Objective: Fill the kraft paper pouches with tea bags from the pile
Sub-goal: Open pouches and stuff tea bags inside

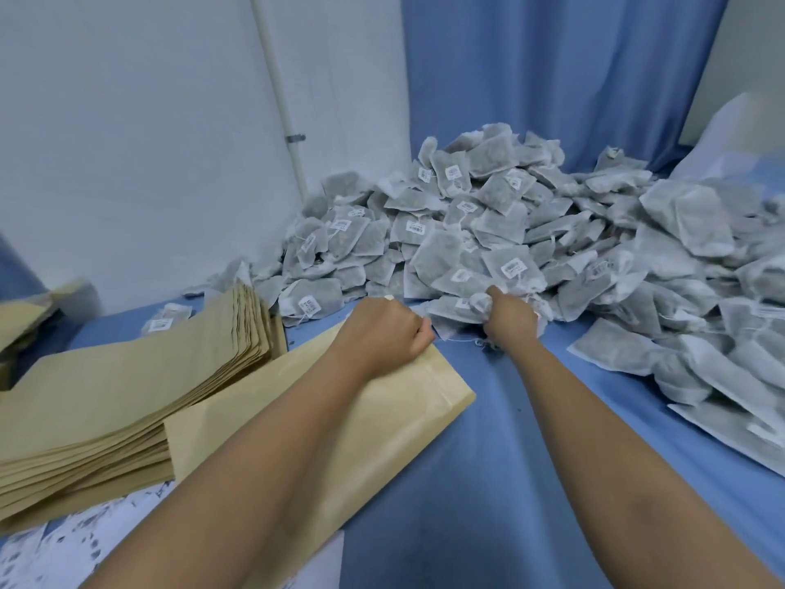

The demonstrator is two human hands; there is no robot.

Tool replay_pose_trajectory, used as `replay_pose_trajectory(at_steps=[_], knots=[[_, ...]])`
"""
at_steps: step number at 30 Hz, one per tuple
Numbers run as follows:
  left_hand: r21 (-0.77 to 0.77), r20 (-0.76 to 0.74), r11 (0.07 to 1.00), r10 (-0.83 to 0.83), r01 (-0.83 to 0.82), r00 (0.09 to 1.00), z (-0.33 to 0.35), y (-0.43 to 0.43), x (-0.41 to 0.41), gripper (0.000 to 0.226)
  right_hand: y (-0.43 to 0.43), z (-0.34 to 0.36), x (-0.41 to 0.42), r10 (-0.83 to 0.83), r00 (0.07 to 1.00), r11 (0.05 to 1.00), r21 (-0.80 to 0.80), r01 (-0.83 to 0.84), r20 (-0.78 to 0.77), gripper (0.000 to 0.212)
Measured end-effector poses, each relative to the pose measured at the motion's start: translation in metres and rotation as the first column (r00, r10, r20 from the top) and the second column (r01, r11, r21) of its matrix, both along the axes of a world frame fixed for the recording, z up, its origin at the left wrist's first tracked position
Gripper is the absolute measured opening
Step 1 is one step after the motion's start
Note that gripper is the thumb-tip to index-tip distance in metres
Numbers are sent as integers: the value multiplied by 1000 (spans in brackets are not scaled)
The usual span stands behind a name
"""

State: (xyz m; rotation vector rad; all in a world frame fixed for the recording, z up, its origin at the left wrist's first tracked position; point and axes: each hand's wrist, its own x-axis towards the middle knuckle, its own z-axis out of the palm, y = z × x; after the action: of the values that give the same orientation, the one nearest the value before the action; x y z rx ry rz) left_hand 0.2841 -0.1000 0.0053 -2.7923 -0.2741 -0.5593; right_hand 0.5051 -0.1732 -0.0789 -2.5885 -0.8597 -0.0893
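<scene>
A person's two bare forearms reach in from the bottom of the frame over a table [488, 461] covered in smooth blue cloth

One flat kraft pouch [395, 423] lies apart from the rest, in the lower centre. Its long axis runs from lower left to upper right, and its far short end points at the pile. The left hand [384, 333] is clenched on that far end, knuckles up, gripping the paper edge

The right hand [512, 316], just right of the left, grasps a bunched handful of tea bags [480, 306] at the near edge of the pile [509, 231]. The pile fills the centre and right of the frame, a single heap with far too many bags to count. Each bag is a small, square, puffy pillow of grey-white filter paper, with a thin string and a white barcode tag

At left, one stack [127, 397] of flat tan pouches lies fanned, its long axis also running lower left to upper right; the layers are too many to count. A few more pouches [25, 316] sit at the far left edge. Two stray tea bags [165, 318] lie just behind the stack. Printed white sheets [63, 554] show in the lower left corner

Behind, a white wall with one pipe [276, 78] fills the upper left, and a blue curtain [552, 78] hangs at upper right
</scene>
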Motion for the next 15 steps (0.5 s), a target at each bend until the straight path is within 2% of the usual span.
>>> replay_pose_trajectory(at_steps=[2, 3, 5, 7, 8, 9, 10, 11, 12, 13, 14, 15], knots=[[14, 17, 999, -49, 49, 999, 6, -6, -10, 44, -14, -1, -18, 74, 997, 997, 19, -74, -6, 43], [19, 15, 997, -76, 76, 997, 10, -10, -15, 44, -20, -1, -27, 108, 993, 991, 83, -104, -39, 35], [22, 6, 991, -133, 133, 991, 19, -18, -26, 44, -31, 6, -50, 159, 977, 944, 311, -109, -140, 21], [16, 22, 983, -185, 185, 982, 31, -27, -40, 42, -42, 15, -74, 205, 926, 788, 615, 36, -317, 23], [14, 41, 978, -206, 206, 978, 38, -31, -48, 44, -47, 20, -86, 270, 857, 659, 733, 168, -439, 24], [20, 69, 973, -229, 228, 971, 45, -34, -57, 45, -52, 25, -96, 385, 743, 532, 789, 306, -548, 24], [30, 104, 967, -255, 253, 961, 51, -37, -68, 45, -57, 28, -104, 538, 579, 453, 790, 414, -612, 20], [41, 138, 960, -280, 277, 950, 56, -37, -78, 43, -61, 31, -111, 673, 376, 441, 754, 487, -637, 16], [42, 155, 957, -291, 288, 944, 61, -37, -88, 42, -63, 33, -120, 740, 207, 475, 715, 513, -640, 18], [40, 159, 958, -288, 285, 944, 65, -36, -98, 42, -64, 31, -128, 747, 99, 532, 680, 504, -658, 22], [41, 154, 962, -275, 272, 949, 67, -34, -108, 44, -63, 26, -136, 708, 64, 599, 646, 474, -703, 23], [52, 151, 964, -265, 260, 952, 68, -31, -118, 46, -62, 23, -143, 643, 77, 666, 606, 435, -762, 20]])
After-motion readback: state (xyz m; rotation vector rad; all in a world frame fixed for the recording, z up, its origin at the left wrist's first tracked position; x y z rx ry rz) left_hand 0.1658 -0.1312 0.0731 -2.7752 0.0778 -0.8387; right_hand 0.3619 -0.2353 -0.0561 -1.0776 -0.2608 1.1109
